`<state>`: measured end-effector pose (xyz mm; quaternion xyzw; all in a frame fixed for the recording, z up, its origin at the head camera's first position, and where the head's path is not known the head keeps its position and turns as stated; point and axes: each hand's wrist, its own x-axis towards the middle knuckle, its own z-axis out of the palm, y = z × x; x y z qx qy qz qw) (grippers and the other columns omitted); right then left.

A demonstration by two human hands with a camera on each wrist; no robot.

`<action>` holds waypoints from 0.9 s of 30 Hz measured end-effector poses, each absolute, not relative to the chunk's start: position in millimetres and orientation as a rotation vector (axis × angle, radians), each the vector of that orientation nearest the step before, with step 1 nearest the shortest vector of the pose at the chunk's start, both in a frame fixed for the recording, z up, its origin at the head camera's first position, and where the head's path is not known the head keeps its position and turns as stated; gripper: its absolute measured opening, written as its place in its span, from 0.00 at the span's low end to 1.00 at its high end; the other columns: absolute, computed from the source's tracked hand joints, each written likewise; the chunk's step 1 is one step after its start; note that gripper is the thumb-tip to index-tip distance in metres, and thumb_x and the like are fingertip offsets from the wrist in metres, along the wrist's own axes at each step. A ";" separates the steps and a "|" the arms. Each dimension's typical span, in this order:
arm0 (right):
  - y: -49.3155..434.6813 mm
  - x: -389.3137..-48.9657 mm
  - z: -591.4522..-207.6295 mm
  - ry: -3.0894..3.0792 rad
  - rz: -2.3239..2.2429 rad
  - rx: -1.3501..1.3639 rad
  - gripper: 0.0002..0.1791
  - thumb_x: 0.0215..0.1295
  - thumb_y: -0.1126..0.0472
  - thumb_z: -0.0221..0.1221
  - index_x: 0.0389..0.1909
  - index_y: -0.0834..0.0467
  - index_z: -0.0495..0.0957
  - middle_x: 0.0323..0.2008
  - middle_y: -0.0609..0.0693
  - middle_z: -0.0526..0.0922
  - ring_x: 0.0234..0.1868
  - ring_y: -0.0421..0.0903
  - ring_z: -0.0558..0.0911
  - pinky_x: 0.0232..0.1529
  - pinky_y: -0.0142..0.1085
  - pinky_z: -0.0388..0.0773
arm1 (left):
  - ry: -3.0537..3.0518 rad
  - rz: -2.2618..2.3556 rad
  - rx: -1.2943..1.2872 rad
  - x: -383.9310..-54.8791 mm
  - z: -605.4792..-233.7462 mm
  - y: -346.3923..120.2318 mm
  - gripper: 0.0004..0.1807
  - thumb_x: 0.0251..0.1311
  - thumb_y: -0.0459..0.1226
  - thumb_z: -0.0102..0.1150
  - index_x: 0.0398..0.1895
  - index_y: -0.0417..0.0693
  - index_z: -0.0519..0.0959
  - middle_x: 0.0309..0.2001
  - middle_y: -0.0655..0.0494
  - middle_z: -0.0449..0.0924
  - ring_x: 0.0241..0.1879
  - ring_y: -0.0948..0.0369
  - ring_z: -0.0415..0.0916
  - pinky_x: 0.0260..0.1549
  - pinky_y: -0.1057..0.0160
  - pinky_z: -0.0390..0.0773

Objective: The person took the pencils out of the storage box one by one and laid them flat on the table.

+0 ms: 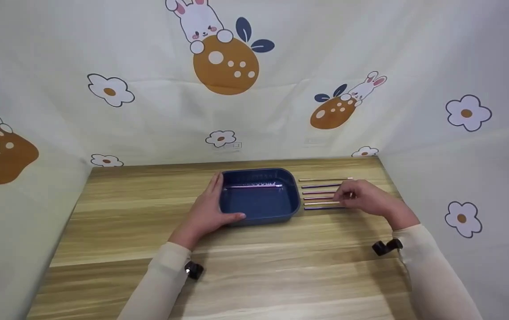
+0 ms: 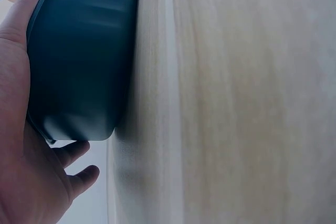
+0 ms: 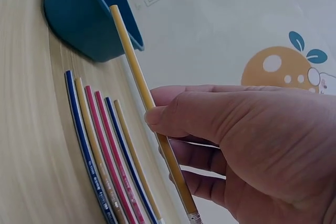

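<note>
A dark blue rectangular box [image 1: 261, 220] with rounded corners stands on the wooden table. My left hand [image 1: 207, 213] holds its left end, the thumb over the near rim and the fingers along the left side. A thin shiny streak lies inside; I cannot tell whether it is a pencil. My right hand [image 3: 210, 124] pinches a yellow pencil [image 3: 137, 80] between thumb and fingers, tilted above the table. Beneath it, several pencils lie in a row right of the box: blue pencils [image 3: 79, 114], red pencils [image 3: 97, 124] and yellow pencils [image 3: 126, 129]. In the head view, my right hand covers their right ends.
The wood-grained table [image 1: 254, 275] extends in front of the box and to its left. A pale curtain [image 1: 147, 120] printed with rabbits and flowers hangs behind the table and on both sides. A small black camera [image 1: 386, 247] is strapped at the right wrist.
</note>
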<state>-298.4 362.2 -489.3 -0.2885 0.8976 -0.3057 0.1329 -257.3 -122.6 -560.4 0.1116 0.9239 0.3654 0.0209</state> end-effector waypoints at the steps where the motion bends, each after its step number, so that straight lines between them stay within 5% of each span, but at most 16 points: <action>1: 363.4 -298.2 -491.4 2.603 -0.891 -0.824 0.12 0.73 0.72 0.69 0.45 0.52 0.91 0.47 0.53 0.90 0.45 0.45 0.83 0.45 0.35 0.82 | 2.867 1.135 0.351 -257.3 -560.3 -122.7 0.80 0.50 0.66 0.84 0.93 0.49 0.40 0.92 0.47 0.37 0.86 0.38 0.51 0.81 0.33 0.57; 9: 370.4 -298.1 -510.2 2.572 -0.982 -0.831 0.07 0.71 0.73 0.70 0.46 0.64 0.91 0.46 0.55 0.91 0.48 0.47 0.85 0.47 0.32 0.80 | 2.865 1.142 0.358 -259.2 -563.8 -123.2 0.80 0.50 0.66 0.84 0.93 0.47 0.40 0.92 0.47 0.36 0.86 0.37 0.50 0.81 0.33 0.56; 27: 376.6 -290.7 -538.9 2.639 -1.011 -0.841 0.10 0.68 0.76 0.69 0.44 0.63 0.93 0.44 0.52 0.92 0.50 0.51 0.86 0.54 0.35 0.80 | 2.860 1.149 0.353 -257.5 -561.8 -123.1 0.80 0.50 0.66 0.84 0.93 0.48 0.39 0.92 0.44 0.37 0.86 0.37 0.50 0.81 0.35 0.57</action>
